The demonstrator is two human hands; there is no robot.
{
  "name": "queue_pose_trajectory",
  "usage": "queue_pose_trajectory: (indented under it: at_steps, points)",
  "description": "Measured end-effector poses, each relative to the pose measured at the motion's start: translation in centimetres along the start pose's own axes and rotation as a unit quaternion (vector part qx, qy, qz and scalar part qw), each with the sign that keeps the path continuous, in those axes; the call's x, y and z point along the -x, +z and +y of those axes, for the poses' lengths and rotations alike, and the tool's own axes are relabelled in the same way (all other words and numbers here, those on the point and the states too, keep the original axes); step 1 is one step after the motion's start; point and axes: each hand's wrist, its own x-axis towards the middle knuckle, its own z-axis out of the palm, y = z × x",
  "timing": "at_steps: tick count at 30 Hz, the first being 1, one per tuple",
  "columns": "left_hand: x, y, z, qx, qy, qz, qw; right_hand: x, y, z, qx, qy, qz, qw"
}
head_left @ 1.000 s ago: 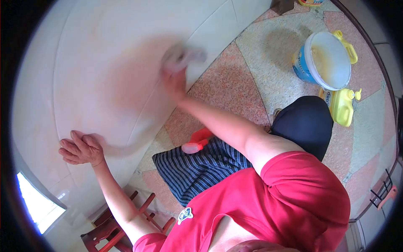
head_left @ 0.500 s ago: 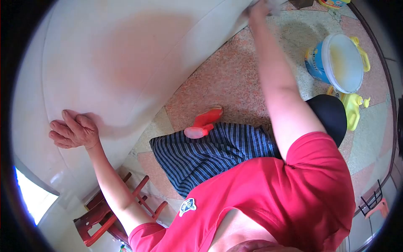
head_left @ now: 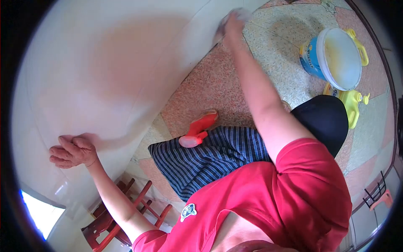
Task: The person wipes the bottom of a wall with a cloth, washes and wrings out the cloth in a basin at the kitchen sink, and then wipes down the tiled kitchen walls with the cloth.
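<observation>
My left hand rests on the white wall surface, palm against it and fingers stretched out. Far ahead, my right hand is low down where that wall meets the floor. Motion smears its fingers. They look curled around something greyish-white, too blurred to make out. To the right of my right arm stands a blue printed bucket with a white rim, holding cloudy yellowish liquid.
Yellow jugs stand beside the bucket on the speckled tile floor. By my striped shorts is a red object with a translucent round end. Dark red wooden furniture is at lower left, a black rack at lower right.
My right hand has moved left and nearer to me along the wall's base. My left hand stays on the wall, slightly lower in view. The view has shifted a little.
</observation>
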Motion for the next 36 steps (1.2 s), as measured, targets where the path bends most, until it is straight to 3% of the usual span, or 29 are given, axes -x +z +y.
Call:
queue_pose_trajectory:
  at_steps: [2, 5, 7, 9, 12, 15, 18, 21, 23, 25, 27, 29, 31, 34, 36]
  points:
    - [0.0, 0.1, 0.0, -0.008, 0.005, -0.004, 1.000, -6.3, -1.1, 0.4, -0.058, -0.058, 0.045, 0.996]
    - [0.0, -0.3, -0.3, -0.010, 0.021, -0.009, 1.000, -8.0, -0.5, 2.8, -0.114, -0.013, 0.067, 0.991]
    - [0.6, 0.4, -0.7, -0.043, 0.024, -0.006, 0.999, -1.5, 0.6, 0.1, -0.175, 0.066, 0.070, 0.980]
    - [0.2, 0.0, -0.4, -0.026, 0.009, -0.018, 0.999, 2.0, 2.0, 3.7, -0.049, -0.016, 0.088, 0.995]
    - [0.5, 0.1, -1.2, -0.023, 0.002, -0.018, 1.000, 3.0, 1.2, 5.4, -0.014, -0.035, -0.004, 0.999]
    - [0.4, -0.4, -1.4, -0.002, 0.009, -0.021, 1.000, 2.7, 0.3, 3.1, -0.003, 0.014, 0.002, 1.000]
    - [0.6, 0.0, -1.1, -0.012, 0.014, -0.019, 1.000, 0.3, -1.0, -0.8, -0.142, 0.204, 0.040, 0.968]
    - [0.3, 0.0, -0.5, -0.012, 0.010, -0.015, 1.000, -0.8, -0.5, 1.3, -0.229, 0.108, 0.008, 0.967]
    - [0.8, 0.4, -0.5, 0.002, 0.004, -0.012, 1.000, 4.2, 2.2, 1.7, -0.133, 0.074, 0.090, 0.984]
    - [0.5, 0.2, -0.6, 0.012, 0.007, -0.012, 1.000, 9.2, 4.9, 4.8, -0.049, -0.046, 0.049, 0.997]
    - [0.5, -0.1, -0.6, 0.016, -0.003, -0.023, 1.000, 18.0, 5.2, 3.2, 0.109, -0.065, -0.071, 0.989]
    - [0.6, -0.2, -1.1, 0.012, -0.003, -0.022, 1.000, 21.4, 5.2, 7.2, 0.033, -0.080, -0.204, 0.975]
    - [0.7, -0.3, -1.3, -0.001, -0.014, -0.025, 1.000, 22.4, 3.0, 8.8, 0.126, -0.012, -0.302, 0.945]
    - [0.8, -0.2, -1.6, -0.013, -0.023, -0.023, 0.999, 19.8, 1.2, 11.2, 0.340, 0.006, -0.355, 0.871]
    - [0.6, 0.1, -1.6, 0.009, 0.004, -0.007, 1.000, 16.1, 1.4, 13.4, 0.382, 0.045, -0.407, 0.829]
